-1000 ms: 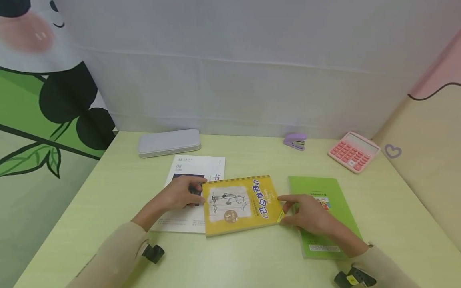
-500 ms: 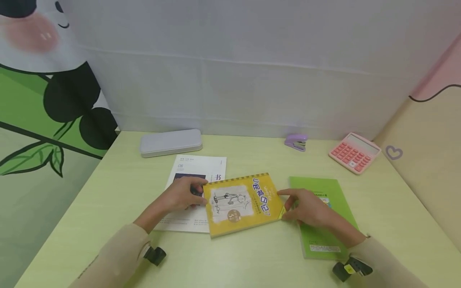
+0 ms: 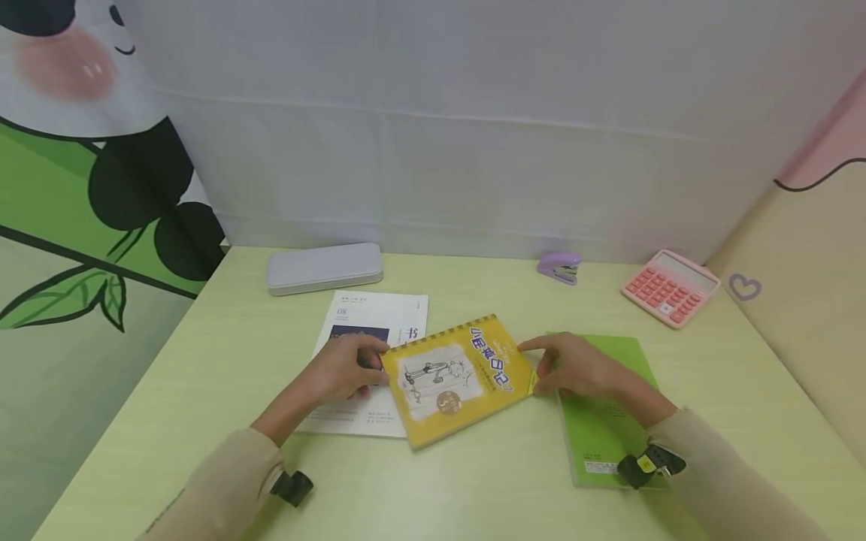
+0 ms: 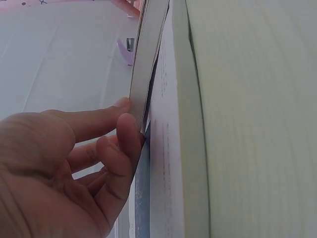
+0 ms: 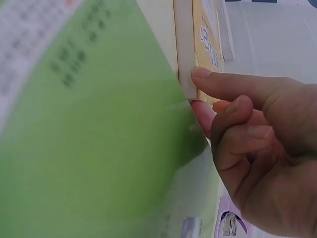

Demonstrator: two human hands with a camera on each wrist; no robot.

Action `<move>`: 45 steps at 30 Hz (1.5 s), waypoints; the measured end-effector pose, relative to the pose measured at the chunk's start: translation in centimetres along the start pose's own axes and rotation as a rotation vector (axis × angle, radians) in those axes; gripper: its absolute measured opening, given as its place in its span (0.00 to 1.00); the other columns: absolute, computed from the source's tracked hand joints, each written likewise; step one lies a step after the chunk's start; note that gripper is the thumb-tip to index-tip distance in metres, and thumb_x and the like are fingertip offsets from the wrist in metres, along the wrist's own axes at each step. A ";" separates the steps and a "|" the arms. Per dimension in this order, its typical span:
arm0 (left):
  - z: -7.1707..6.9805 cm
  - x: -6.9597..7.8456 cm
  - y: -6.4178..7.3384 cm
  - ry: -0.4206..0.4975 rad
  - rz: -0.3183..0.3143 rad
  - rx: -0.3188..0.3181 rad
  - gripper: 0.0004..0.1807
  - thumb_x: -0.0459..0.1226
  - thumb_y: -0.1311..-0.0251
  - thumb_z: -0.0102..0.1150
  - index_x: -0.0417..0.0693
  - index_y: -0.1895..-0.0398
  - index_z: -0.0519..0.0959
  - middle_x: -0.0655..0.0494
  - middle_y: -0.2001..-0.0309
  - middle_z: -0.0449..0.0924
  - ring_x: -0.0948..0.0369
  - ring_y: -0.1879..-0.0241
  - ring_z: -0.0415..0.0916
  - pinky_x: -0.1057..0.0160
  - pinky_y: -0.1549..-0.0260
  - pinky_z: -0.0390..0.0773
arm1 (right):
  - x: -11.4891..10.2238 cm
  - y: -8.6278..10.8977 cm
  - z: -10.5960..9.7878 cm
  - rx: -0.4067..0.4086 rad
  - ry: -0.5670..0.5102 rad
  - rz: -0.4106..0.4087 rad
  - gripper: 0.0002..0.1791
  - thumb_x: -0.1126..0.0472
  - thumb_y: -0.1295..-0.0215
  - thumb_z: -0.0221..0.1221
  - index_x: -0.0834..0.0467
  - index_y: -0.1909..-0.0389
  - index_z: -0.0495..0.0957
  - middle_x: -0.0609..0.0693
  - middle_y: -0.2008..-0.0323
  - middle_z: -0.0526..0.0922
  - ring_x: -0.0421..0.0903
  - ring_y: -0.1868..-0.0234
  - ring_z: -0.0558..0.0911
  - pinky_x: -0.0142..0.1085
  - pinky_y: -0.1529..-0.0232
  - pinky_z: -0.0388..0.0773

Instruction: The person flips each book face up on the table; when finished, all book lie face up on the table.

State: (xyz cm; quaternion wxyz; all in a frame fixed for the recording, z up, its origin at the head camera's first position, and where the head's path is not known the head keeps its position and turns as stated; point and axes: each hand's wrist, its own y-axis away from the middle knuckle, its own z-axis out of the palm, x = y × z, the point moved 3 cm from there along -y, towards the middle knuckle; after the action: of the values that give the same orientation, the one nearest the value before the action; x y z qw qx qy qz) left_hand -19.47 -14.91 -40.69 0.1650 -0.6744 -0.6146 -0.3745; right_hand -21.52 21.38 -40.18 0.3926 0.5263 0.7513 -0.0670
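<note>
Both hands hold a yellow book (image 3: 467,376) by its two short ends, its cover with a cartoon figure facing up. My left hand (image 3: 346,368) pinches the left end between thumb and fingers; the left wrist view shows that end raised a little above the white book (image 3: 379,413). At the opposite end, my right hand (image 3: 575,367) pinches the book near its corner. The right wrist view has the thumb on the yellow cover with fingers beneath. Under the right hand and forearm lies a green book (image 3: 602,436), partly covered by them.
At the back left of the table (image 3: 487,481) lies a grey flat case (image 3: 325,269). A purple stapler (image 3: 559,267) and a pink calculator (image 3: 670,288) are at the back right. A white cloth (image 3: 433,150) hangs behind the table.
The yellow book has turned counterclockwise, its right end swinging toward the back. My right hand has moved slightly away from me with it, while the left hand stays nearly in place.
</note>
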 end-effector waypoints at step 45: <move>1.1 0.2 2.3 0.059 0.032 -0.033 0.06 0.30 0.39 0.72 0.48 0.60 0.88 0.56 0.73 0.82 0.60 0.80 0.77 0.67 0.80 0.74 | 1.4 -4.9 -3.1 0.179 0.006 0.090 0.13 0.62 0.35 0.71 0.62 0.51 0.88 0.56 0.54 0.89 0.48 0.57 0.80 0.35 0.59 0.76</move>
State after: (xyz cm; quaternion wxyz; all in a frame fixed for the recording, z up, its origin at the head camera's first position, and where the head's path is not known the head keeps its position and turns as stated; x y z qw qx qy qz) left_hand -16.96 -14.45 -40.69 0.1778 -0.6752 -0.5924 -0.4019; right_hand -27.47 21.85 -40.56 0.3445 0.5925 0.7191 -0.1147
